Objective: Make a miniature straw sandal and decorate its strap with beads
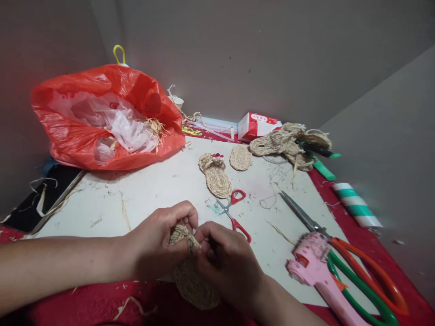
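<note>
Clamping the left hand (158,242) round the strap end of a woven slipper (197,287) at the middle of the bench's (79,305) near edge, probably to steady it. Pinching at the strap with the right hand (231,260), likely for finer control, exact grip partly hidden. Just beyond, open red-handled scissors (228,209), seemingly within easy reach! Farther out, a beaded slipper (217,182) and woven oval (241,158). Toward the right edge, a pink glue gun (311,256) across the shears (301,212), obstructing their handles. Toward the far left corner, a bulging red bag (161,90), crowding the phone (47,199).
</note>
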Motion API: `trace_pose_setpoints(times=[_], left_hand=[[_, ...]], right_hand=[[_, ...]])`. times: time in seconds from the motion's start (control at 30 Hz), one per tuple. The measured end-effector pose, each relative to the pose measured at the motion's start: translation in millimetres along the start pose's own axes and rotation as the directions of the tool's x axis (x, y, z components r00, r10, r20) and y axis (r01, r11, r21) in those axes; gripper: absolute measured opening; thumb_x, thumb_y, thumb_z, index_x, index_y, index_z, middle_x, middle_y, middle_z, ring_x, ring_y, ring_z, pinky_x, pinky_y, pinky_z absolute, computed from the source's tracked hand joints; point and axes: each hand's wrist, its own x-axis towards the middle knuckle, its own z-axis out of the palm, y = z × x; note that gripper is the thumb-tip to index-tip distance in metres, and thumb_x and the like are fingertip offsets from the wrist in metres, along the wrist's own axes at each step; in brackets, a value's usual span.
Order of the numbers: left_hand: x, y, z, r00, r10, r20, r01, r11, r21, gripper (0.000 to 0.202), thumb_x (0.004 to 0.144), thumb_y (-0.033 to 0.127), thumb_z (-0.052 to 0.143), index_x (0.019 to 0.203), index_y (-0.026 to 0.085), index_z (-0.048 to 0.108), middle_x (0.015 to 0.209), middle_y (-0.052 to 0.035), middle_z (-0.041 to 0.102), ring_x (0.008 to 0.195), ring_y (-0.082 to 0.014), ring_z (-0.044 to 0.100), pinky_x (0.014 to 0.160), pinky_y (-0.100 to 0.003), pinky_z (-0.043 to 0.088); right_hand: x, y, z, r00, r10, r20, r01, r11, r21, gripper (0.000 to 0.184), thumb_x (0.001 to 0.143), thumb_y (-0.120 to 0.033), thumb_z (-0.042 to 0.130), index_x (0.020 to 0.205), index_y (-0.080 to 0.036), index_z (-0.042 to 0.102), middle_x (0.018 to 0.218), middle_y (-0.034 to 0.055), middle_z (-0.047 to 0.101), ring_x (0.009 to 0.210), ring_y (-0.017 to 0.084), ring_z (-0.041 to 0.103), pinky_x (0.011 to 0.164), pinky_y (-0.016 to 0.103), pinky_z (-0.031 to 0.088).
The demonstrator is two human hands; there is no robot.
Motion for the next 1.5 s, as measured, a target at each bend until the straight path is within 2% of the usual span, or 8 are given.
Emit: trace_pose_setpoints(times=[0.13, 0.5, 0.67, 0.83, 0.93, 1.23, 1.4, 1.5], left_hand=[[-1.8, -2.1, 2.6, 0.999, 0.026, -0.039, -0.022, 0.995, 0.097, 0.018, 0.071, 0.009, 0.049, 0.085, 0.02, 0.05, 0.072, 0.0036, 0.056, 0.064, -0.0113, 0.048, 0.058, -0.022, 0.038], [-17.2, -19.4, 9.3, 0.942, 0.312, -0.121, -0.257, 0.906, 0.335, 0.013, 0.08, 0.007, 0.05, 0.081, 0.02, 0.054, 0.078, -0.0013, 0.061, 0.071, -0.0138, 0.057, 0.065, -0.025, 0.044], [-21.1, -16.4, 2.0, 0.852, 0.524, 0.023, -0.51, 0.818, 0.267, 0.019, 0.083, 0.004, 0.049, 0.092, 0.02, 0.05, 0.085, -0.007, 0.061, 0.075, -0.0156, 0.056, 0.067, -0.026, 0.045], [-23.1, -8.5, -2.8, 0.816, 0.575, 0.063, -0.558, 0.755, 0.343, 0.035, 0.081, -0.001, 0.043, 0.105, 0.024, 0.045, 0.089, -0.0079, 0.057, 0.077, -0.0161, 0.055, 0.069, -0.026, 0.048], [-24.2, -8.0, -4.7, 0.798, 0.586, 0.139, -0.591, 0.718, 0.368, 0.047, 0.079, -0.003, 0.042, 0.114, 0.028, 0.04, 0.092, -0.008, 0.055, 0.08, -0.0175, 0.056, 0.07, -0.027, 0.049], [-19.7, -6.6, -7.7, 0.742, 0.641, 0.197, -0.658, 0.639, 0.4, 0.049, 0.075, -0.001, 0.045, 0.116, 0.025, 0.042, 0.091, -0.0069, 0.053, 0.072, -0.0161, 0.055, 0.064, -0.024, 0.049], [-17.8, -8.2, -6.3, 0.667, 0.718, 0.199, -0.723, 0.558, 0.407, 0.041, 0.073, -0.003, 0.047, 0.111, 0.013, 0.048, 0.086, -0.0116, 0.056, 0.072, -0.0177, 0.054, 0.061, -0.025, 0.05], [-15.9, -7.3, -4.3, 0.666, 0.733, 0.139, -0.713, 0.572, 0.405, 0.039, 0.074, -0.007, 0.045, 0.108, 0.011, 0.049, 0.08, -0.0112, 0.057, 0.075, -0.0189, 0.054, 0.063, -0.027, 0.05]], right_hand=[[-3.1, 0.9, 0.0, 0.99, -0.138, -0.013, 0.133, 0.972, -0.192, 0.01, 0.073, -0.015, 0.052, 0.071, -0.022, 0.046, 0.054, -0.0054, 0.048, 0.045, 0.01, 0.042, 0.047, 0.022, 0.03], [-6.6, -15.6, -18.1, 0.97, -0.222, 0.104, 0.228, 0.972, -0.052, 0.014, 0.087, -0.02, 0.05, 0.074, -0.022, 0.049, 0.06, -0.0011, 0.058, 0.052, 0.012, 0.05, 0.052, 0.025, 0.033], [-9.9, -15.5, -21.9, 0.995, -0.083, 0.049, 0.065, 0.952, 0.299, 0.006, 0.088, -0.022, 0.049, 0.084, -0.022, 0.054, 0.056, -0.0049, 0.051, 0.046, 0.009, 0.043, 0.046, 0.022, 0.033], [-1.2, -12.2, -21.2, 0.965, 0.192, 0.179, -0.258, 0.821, 0.51, 0.006, 0.081, -0.021, 0.05, 0.079, -0.02, 0.056, 0.053, -0.006, 0.049, 0.045, 0.008, 0.038, 0.044, 0.02, 0.032], [4.2, -11.1, -25.9, 0.926, 0.227, 0.3, -0.357, 0.785, 0.507, 0.009, 0.078, -0.023, 0.055, 0.073, -0.018, 0.061, 0.054, -0.0061, 0.046, 0.047, 0.007, 0.034, 0.043, 0.019, 0.028], [5.8, -5.3, -38.8, 0.958, 0.018, 0.287, -0.098, 0.959, 0.267, 0.016, 0.084, -0.016, 0.052, 0.082, -0.019, 0.068, 0.064, -0.0041, 0.062, 0.056, 0.008, 0.051, 0.054, 0.017, 0.039], [3.8, -9.6, -40.1, 0.953, -0.094, 0.288, 0.055, 0.989, 0.139, 0.018, 0.089, -0.012, 0.047, 0.088, -0.019, 0.063, 0.067, -0.0039, 0.064, 0.056, 0.007, 0.052, 0.058, 0.018, 0.038], [3.3, -11.1, -39.6, 0.949, -0.167, 0.269, 0.159, 0.986, 0.053, 0.019, 0.094, -0.014, 0.042, 0.089, -0.019, 0.06, 0.074, -0.0006, 0.067, 0.063, 0.01, 0.057, 0.061, 0.02, 0.039]])
